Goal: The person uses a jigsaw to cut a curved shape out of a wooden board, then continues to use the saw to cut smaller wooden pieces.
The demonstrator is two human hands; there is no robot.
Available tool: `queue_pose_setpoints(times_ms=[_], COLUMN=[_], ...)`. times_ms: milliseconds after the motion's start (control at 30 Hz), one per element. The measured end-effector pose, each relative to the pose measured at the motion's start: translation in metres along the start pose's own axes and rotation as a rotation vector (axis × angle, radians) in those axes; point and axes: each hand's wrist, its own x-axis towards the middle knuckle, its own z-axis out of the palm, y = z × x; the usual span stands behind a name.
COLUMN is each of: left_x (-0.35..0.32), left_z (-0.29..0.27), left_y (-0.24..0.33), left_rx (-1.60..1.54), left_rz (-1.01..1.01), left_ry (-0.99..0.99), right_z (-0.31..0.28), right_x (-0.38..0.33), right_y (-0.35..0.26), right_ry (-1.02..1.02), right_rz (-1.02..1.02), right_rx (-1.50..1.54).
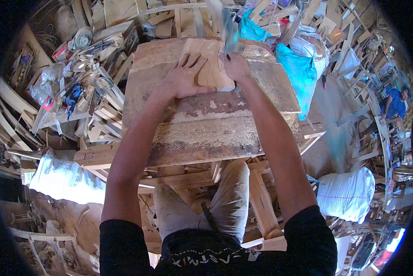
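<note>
A pale wooden board [210,57] with visible grain lies on the worn, sawdust-covered wooden bench [183,112] in front of me. My left hand [186,79] rests flat across the board's left side, its fingers spread and its thumb stretched along the near part. At the board's right edge, my right hand [236,68] is closed, its knuckles toward the far side. A small dark tip shows by its fingers, but I cannot make out what it holds. Thin curved dark lines run on the board's face beside that hand.
Left of the bench, a side table carries wood offcuts [107,60], a plastic bottle [43,97] and a round grinder-like tool [82,37]. Turquoise bags [301,73] and white sacks [347,193] stand on the right. A person in blue [394,103] sits far right.
</note>
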Motion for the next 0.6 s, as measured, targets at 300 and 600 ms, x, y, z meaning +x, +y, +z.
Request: queue_pose_setpoints(times_ms=[300, 600], left_x=[0.004, 0.004], left_z=[-0.004, -0.003], left_y=[0.0, -0.006], left_rx=[0.027, 0.035], left_rz=[0.003, -0.008], left_ry=[-0.013, -0.027], right_z=[0.007, -0.001], right_x=[0.011, 0.007], right_y=[0.01, -0.006], right_ry=[-0.058, -0.099], right_rz=[0.024, 0.054], right_rx=[-0.107, -0.072])
